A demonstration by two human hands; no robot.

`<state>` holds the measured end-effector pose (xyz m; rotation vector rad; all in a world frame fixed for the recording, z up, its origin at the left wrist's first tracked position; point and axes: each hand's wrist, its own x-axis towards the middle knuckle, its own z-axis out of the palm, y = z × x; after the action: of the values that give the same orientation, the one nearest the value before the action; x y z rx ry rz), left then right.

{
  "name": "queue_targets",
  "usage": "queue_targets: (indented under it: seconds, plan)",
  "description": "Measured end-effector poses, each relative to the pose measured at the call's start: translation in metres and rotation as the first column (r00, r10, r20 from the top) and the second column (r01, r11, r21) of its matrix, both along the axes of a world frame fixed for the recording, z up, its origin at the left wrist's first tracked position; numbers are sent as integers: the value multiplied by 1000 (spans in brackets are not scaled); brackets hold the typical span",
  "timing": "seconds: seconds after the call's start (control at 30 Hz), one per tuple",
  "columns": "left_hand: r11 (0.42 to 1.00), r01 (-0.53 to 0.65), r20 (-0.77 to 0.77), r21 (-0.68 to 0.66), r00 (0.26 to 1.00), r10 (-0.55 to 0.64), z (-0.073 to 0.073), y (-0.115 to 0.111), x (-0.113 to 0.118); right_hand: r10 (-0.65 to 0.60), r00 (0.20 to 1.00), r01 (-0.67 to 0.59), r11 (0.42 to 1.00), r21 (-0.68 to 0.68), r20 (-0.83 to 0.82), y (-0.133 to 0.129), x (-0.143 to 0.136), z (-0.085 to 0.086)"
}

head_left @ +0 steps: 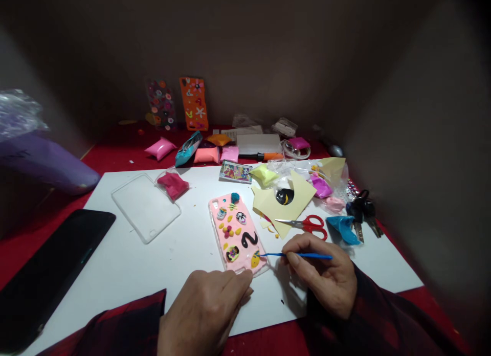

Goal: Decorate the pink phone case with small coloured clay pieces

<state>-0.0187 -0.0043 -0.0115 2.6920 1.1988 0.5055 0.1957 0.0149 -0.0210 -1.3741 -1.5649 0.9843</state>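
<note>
Hands apart. Left hand (207, 305) at near edge of pink phone case (244, 256): brace lightly. Case just beyond left hand. Right hand (326, 279) pinches blue tool (312, 256); tip at yellow piece (255, 261): shallow strokes, clear of black squiggle (249, 239) beyond.

Phone case (220, 242) on board (199, 305), scissors (309, 224) right

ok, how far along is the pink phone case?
Looks fairly advanced: the pink phone case already carries a flower, a black squiggle and other small decorations. In hand: the right hand holds a blue tool, tip at the yellow piece; the left hand is at the lower edge. Left: probably that piece's detailing. Bare pink patches show; can't tell if they're meant to be filled.
</note>
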Motion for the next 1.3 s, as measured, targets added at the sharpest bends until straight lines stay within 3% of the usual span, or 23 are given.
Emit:
queue_targets:
  seconds: [0.37, 0.8, 1.03, 1.3]
  plan:
    - [1000, 1, 16, 12, 1000, -1, 0, -1, 0, 11, 1000, -14, 995, 98, 26, 0, -2, 1]
    - [1000, 5, 17, -2, 1000, -5, -1, -2, -1, 28, 1000, -28, 997, 77, 7, 0, -1, 1]
    - [1000, -7, -2, -3, 1000, 7, -2, -2, -2, 18, 999, -18, 1000, -4, -29, 1, 1, -2]
    - [1000, -6, 5, -10, 1000, 6, -2, -2, -2, 26, 1000, -26, 998, 63, -14, 2, 0, 0]
